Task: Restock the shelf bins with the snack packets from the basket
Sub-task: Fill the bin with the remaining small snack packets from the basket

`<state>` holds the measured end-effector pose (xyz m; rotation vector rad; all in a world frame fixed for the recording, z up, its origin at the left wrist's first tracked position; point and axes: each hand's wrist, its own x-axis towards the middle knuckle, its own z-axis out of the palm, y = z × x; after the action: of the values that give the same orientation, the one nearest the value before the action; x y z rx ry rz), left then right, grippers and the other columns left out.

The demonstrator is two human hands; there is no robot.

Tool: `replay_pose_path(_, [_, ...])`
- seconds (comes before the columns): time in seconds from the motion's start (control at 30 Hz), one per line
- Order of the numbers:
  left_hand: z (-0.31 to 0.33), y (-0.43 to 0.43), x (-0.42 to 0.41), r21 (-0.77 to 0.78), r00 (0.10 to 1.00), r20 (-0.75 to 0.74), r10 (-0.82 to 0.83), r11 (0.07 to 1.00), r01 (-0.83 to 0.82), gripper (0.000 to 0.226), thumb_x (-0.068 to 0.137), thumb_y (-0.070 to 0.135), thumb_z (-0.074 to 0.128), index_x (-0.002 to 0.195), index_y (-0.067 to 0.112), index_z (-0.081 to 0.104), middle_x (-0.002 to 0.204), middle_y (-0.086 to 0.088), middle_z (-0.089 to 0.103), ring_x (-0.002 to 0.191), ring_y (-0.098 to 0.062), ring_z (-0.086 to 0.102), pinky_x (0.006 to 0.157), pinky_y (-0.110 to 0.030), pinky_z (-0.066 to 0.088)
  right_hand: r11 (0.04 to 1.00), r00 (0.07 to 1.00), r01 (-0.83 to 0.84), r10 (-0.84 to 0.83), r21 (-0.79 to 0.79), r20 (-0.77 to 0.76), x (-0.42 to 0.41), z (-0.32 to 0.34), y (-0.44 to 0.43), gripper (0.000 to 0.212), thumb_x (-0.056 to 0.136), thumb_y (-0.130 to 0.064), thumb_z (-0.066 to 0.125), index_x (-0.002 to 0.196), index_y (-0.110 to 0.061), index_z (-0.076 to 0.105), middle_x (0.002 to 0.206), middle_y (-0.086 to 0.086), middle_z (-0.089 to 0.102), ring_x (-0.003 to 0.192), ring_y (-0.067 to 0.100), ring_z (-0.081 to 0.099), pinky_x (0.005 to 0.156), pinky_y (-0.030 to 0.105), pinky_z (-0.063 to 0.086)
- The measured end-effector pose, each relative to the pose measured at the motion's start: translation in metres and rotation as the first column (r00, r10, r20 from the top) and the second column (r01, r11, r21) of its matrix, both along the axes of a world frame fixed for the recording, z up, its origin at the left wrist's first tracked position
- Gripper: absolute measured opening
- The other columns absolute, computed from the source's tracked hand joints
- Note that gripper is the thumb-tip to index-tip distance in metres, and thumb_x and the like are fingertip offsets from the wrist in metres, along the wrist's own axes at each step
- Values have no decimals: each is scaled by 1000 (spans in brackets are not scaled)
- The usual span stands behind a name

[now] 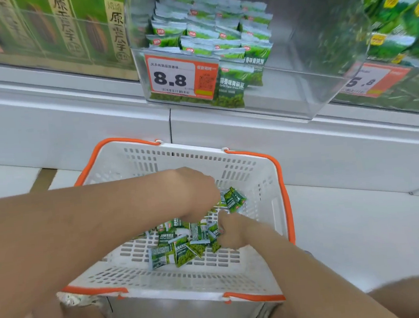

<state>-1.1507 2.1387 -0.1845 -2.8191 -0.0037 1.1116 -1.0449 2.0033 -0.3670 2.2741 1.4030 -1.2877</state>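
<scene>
I've got both hands down in the white basket (190, 155), which fills the lower middle of the frame. The left hand (198, 192) has its grip curled round a small clutch of held packets (233, 198) that pokes out toward the basket's right wall. The right hand (234, 233) has its fingers bent into the right edge of the loose snack packets (177, 246) on the basket floor; I cannot tell whether that grip has closed on one.

To do this step well, I'd gather the pile toward the centre, take a stack that lies flat and faces one way, and lift clear of the slotted wall before going up to the clear shelf bin (298, 89) in the upper middle. It already holds packets stacked on its left side and has room on the right.

Counts:
- One basket, with two orange handles.
- About three packets show in the left hand.
- Roughly ten lie loose, overlapped too much for an exact count.
- Two clear bins are in view, each with one price tag (174, 77).
</scene>
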Motion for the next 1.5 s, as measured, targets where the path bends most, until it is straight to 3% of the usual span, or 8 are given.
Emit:
replay_pose_path(0.13, [20, 8, 4, -69, 986, 56, 155, 986, -151, 10, 103, 16, 49, 99, 17, 58, 86, -1, 49, 76, -21, 58, 61, -34, 45, 926, 962, 265, -236, 268, -137, 17, 55, 41, 24, 86, -19, 55, 75, -3, 40, 70, 11, 33, 65, 20, 31, 65, 41, 25])
replay_pose_path(0.37, [49, 32, 1, -309, 881, 118, 459, 860, -406, 56, 92, 51, 75, 124, 8, 59, 110, -6, 65, 98, -23, 62, 77, -34, 50, 756, 816, 522, -309, 394, -488, 18, 167, 59, 20, 92, -22, 55, 101, -15, 72, 86, 13, 55, 63, 28, 60, 56, 41, 60])
replay_pose_path(0.63, [83, 36, -10, -898, 495, 68, 866, 270, -349, 30, 85, 18, 88, 98, 13, 61, 84, -11, 79, 77, -22, 78, 62, -36, 62, 415, 786, 613, -225, 673, -576, 22, 243, 38, 31, 88, -20, 83, 115, -23, 70, 106, 1, 75, 69, 37, 71, 57, 43, 57])
replay_pose_path(0.9, [117, 26, -3, -945, 242, 226, 944, 273, -179, 28, 80, 18, 91, 88, 10, 66, 52, 0, 59, 66, -21, 78, 56, -42, 59, 98, 678, 730, -229, 676, -698, 17, 271, 40, 26, 90, -19, 81, 113, -13, 71, 97, 15, 77, 79, 26, 74, 72, 45, 61])
replay_pose_path(1.03, [126, 29, 3, -844, 177, 482, 858, 509, -167, 35, 77, 38, 92, 83, 17, 65, 55, -3, 58, 58, -7, 72, 50, -22, 48, 42, 675, 733, -172, 679, -718, 23, 281, 43, 38, 92, -21, 76, 114, 7, 63, 106, 35, 66, 82, 26, 73, 70, 35, 60])
replay_pose_path(1.17, [129, 46, 9, -589, 65, 794, 604, 792, -162, 34, 84, 56, 80, 106, 33, 67, 91, 15, 67, 84, -3, 67, 80, -34, 52, -194, 748, 553, -313, 810, -586, 45, 302, 52, 16, 96, -14, 73, 111, -16, 67, 79, -8, 74, 74, 9, 68, 73, 28, 55])
replay_pose_path(1.27, [127, 59, 14, -263, 154, 945, 288, 951, -165, 25, 94, 39, 67, 117, 28, 65, 114, 6, 62, 112, -23, 54, 91, -39, 40, -66, 742, 278, -619, 958, -258, 76, 305, 61, 26, 91, -27, 76, 109, -27, 56, 77, -7, 69, 83, 23, 67, 81, 43, 54])
replay_pose_path(1.5, [125, 65, 25, -123, 462, 868, 183, 980, -157, 26, 95, 31, 52, 118, 28, 61, 115, 8, 63, 110, -23, 58, 90, -41, 44, 452, 750, 362, -661, 815, 33, 108, 316, 91, 48, 79, -22, 87, 123, -14, 70, 107, 7, 69, 124, 27, 55, 83, 28, 45])
